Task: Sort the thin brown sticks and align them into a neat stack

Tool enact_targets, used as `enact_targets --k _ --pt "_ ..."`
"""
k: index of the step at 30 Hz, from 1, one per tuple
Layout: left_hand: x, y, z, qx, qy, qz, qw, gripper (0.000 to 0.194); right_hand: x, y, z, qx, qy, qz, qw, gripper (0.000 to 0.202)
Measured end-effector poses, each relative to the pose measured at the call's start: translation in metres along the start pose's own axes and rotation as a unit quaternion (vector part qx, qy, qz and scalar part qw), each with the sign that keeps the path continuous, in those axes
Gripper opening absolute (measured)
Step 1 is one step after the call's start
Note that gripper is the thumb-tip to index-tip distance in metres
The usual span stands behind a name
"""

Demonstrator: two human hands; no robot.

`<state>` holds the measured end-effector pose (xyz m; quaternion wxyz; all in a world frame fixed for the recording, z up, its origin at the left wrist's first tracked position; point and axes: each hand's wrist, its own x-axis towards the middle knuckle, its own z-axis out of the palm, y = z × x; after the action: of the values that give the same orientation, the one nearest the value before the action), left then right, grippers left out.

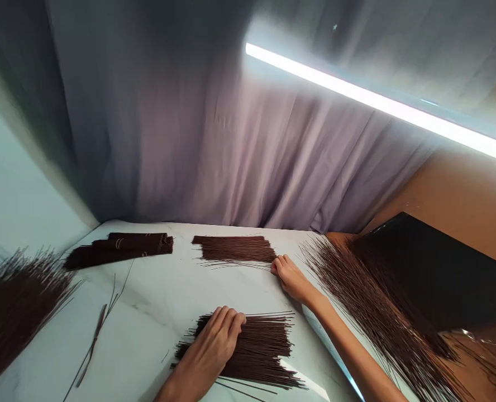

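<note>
Two loose piles of thin dark brown sticks lie crosswise on the white marbled table (pixel 147 301). My left hand (pixel 214 349) rests over the left part of the near pile (pixel 265 349), its fingers together on the sticks. At the right end of the far pile (pixel 235 248), my right hand (pixel 287 273) is closed with fingertips pinched at the stick ends; what lies between them is too small to make out. Several sticks stray from the lower edges of both piles.
Tied dark bundles (pixel 122 245) lie at the back left. A large stick heap (pixel 17 301) fills the left edge, and a few loose sticks (pixel 97 335) lie nearby. Long sticks (pixel 369 301) spread at right beside a black panel (pixel 436 273). A curtain (pixel 189 139) hangs behind.
</note>
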<state>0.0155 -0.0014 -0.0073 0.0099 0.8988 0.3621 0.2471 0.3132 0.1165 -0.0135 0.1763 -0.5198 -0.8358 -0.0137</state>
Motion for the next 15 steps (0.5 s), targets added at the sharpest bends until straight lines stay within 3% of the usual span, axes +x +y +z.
enact_targets --k 4,9,15 --pt "0.004 0.004 -0.007 0.003 -0.024 -0.012 1.000 0.033 -0.015 -0.003 -0.021 0.047 0.004 -0.022 0.999 0.021" --pt "0.010 0.008 -0.016 -0.080 -0.091 -0.042 0.992 0.026 -0.025 -0.003 -0.043 0.096 0.009 -0.022 0.995 0.016" --pt "0.005 0.001 0.001 -0.111 -0.067 -0.042 0.991 0.027 -0.040 -0.009 -0.063 0.106 0.040 0.004 0.994 0.017"
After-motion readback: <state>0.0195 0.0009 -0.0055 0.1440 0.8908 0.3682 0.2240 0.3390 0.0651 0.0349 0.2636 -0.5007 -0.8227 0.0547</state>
